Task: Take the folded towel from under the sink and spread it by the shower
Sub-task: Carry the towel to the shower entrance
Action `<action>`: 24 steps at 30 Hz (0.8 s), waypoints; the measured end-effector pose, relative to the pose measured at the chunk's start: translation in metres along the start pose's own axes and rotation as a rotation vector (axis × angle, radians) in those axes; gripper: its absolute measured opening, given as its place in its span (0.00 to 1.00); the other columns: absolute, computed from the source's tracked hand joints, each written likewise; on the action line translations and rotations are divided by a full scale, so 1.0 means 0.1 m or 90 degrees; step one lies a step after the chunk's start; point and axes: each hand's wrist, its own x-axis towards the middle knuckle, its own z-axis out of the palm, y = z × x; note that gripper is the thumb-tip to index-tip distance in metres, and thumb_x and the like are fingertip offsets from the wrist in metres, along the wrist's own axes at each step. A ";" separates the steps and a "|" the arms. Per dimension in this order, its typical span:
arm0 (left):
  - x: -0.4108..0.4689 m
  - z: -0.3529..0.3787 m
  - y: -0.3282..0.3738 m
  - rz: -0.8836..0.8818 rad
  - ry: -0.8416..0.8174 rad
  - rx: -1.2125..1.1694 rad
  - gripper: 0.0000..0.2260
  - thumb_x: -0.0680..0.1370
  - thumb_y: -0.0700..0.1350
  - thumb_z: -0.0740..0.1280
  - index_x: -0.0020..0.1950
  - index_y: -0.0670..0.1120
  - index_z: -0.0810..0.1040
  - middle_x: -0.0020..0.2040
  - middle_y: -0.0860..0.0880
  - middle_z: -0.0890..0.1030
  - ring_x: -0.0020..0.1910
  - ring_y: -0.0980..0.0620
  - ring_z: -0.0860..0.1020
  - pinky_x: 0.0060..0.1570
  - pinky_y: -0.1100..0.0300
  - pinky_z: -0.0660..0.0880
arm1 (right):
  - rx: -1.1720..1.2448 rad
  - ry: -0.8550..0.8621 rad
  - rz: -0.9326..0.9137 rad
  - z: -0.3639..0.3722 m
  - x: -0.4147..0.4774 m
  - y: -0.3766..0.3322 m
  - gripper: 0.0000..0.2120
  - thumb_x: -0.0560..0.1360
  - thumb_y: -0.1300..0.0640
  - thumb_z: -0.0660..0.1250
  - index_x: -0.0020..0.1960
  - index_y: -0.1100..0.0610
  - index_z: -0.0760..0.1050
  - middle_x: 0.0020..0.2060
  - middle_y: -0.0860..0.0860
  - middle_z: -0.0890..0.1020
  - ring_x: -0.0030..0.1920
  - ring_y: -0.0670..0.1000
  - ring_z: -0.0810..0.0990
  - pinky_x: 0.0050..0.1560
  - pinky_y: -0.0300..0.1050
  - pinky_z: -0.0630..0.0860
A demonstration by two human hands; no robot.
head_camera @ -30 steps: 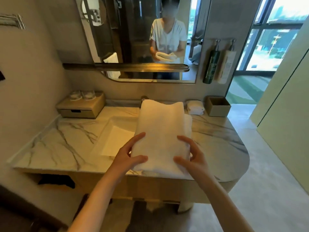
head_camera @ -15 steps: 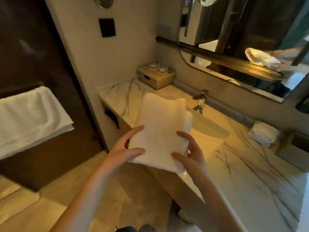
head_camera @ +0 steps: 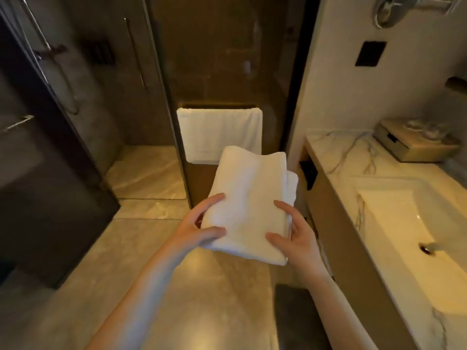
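A folded white towel (head_camera: 249, 198) is held flat in front of me, above the tiled floor. My left hand (head_camera: 195, 227) grips its near left edge, thumb on top. My right hand (head_camera: 294, 233) grips its near right corner the same way. The glass shower enclosure (head_camera: 83, 97) stands ahead and to the left, its marble floor (head_camera: 146, 173) visible behind the glass. The sink (head_camera: 414, 238) is set in the marble counter (head_camera: 336, 152) on my right.
Another white towel (head_camera: 219, 133) hangs on a rail on the dark door straight ahead. A wooden box (head_camera: 409, 145) with glasses sits at the counter's far end. A dark panel (head_camera: 45, 188) stands at the left. Beige floor tiles (head_camera: 202, 299) lie below my arms.
My view has swung left from the sink and mirror to face the shower and door. Both hands kept their hold on the folded towel, which moved off the counter over the floor.
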 end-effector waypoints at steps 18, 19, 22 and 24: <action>-2.40 -1.36 -0.47 -0.039 0.079 -0.005 0.29 0.65 0.48 0.76 0.64 0.67 0.74 0.63 0.68 0.72 0.61 0.62 0.73 0.54 0.58 0.77 | -0.093 -0.037 0.066 1.99 -1.63 0.04 0.29 0.69 0.60 0.75 0.61 0.33 0.73 0.61 0.41 0.74 0.62 0.49 0.73 0.56 0.50 0.81; -2.52 -1.32 -0.48 -0.035 0.089 -0.005 0.30 0.65 0.48 0.76 0.64 0.67 0.74 0.63 0.68 0.72 0.60 0.63 0.73 0.55 0.57 0.77 | -0.098 -0.044 0.063 1.99 -1.72 0.02 0.29 0.69 0.60 0.75 0.61 0.34 0.73 0.61 0.41 0.74 0.62 0.49 0.73 0.56 0.51 0.81; -2.88 -1.14 -0.47 -0.031 0.106 -0.017 0.31 0.62 0.52 0.77 0.64 0.67 0.74 0.64 0.66 0.72 0.59 0.63 0.74 0.55 0.57 0.77 | -0.110 -0.060 0.050 1.91 -2.03 -0.06 0.29 0.69 0.60 0.75 0.60 0.33 0.73 0.59 0.41 0.75 0.60 0.47 0.74 0.54 0.46 0.82; -3.16 -0.93 -0.46 -0.023 0.121 -0.009 0.31 0.63 0.51 0.76 0.64 0.68 0.73 0.63 0.69 0.72 0.59 0.66 0.74 0.51 0.62 0.77 | -0.112 -0.073 0.036 1.79 -2.29 -0.11 0.29 0.69 0.62 0.75 0.60 0.33 0.74 0.58 0.41 0.76 0.60 0.47 0.75 0.53 0.46 0.82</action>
